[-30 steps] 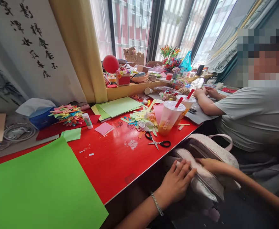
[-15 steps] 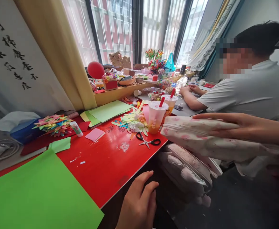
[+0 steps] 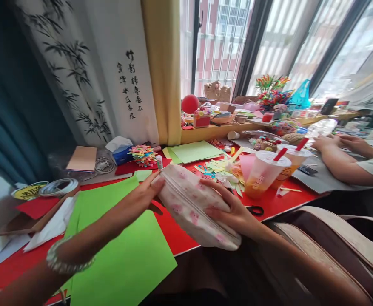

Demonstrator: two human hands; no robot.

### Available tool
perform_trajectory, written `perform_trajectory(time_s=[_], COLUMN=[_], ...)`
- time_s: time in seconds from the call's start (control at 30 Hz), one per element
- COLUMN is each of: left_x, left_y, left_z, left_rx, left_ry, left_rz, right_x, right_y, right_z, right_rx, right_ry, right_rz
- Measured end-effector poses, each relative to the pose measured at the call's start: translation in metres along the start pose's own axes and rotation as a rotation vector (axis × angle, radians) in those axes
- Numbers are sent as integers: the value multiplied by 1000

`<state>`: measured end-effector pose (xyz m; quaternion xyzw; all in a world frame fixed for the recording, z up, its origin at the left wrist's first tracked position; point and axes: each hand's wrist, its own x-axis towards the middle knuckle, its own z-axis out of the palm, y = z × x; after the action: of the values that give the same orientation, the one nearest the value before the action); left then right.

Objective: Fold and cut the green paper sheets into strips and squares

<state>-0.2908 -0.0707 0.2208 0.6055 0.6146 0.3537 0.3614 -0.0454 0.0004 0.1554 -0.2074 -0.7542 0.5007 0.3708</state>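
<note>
Pink-printed zip pouch [image 3: 189, 210] shifting leftward, straddling front edge of red tabletop [image 3: 173, 231]; left hand [image 3: 146, 191] pinching one end, right hand [image 3: 232, 210] gripping opposite side, fingers [image 3: 220, 216] part-spread; red gap showing beside green paper [image 3: 125, 259].

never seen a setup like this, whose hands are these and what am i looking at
There's no machine here: all the views come from one camera worn on a person's head, looking forward and down. The bare hands in front are theirs. The right hand grips a pale, pink-patterned zip pouch, and the left hand holds its far end. On the red table are green sheets, paper scraps and two drink cups. The hands at far right belong to someone else.
</note>
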Motion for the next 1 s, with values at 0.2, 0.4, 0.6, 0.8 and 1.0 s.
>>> perform_trajectory(time_s=[0.2, 0.4, 0.6, 0.8, 1.0], left_x=[34, 58, 76, 83, 42], left_y=[-24, -49, -45, -35, -48], left_z=[-29, -17, -3, 3, 35], left_rx=[-49, -191, -57, 38, 579], left_ry=[62, 144, 220, 350, 479], left_rz=[-60, 9, 199, 572, 1086], right_x=[30, 46, 93, 122, 122], right_y=[27, 39, 47, 66, 68], right_z=[16, 14, 15, 40, 59], right_rx=[31, 155, 172, 518, 616], right_ry=[-61, -174, -204, 17, 327], right_rz=[35, 235, 200, 108, 58])
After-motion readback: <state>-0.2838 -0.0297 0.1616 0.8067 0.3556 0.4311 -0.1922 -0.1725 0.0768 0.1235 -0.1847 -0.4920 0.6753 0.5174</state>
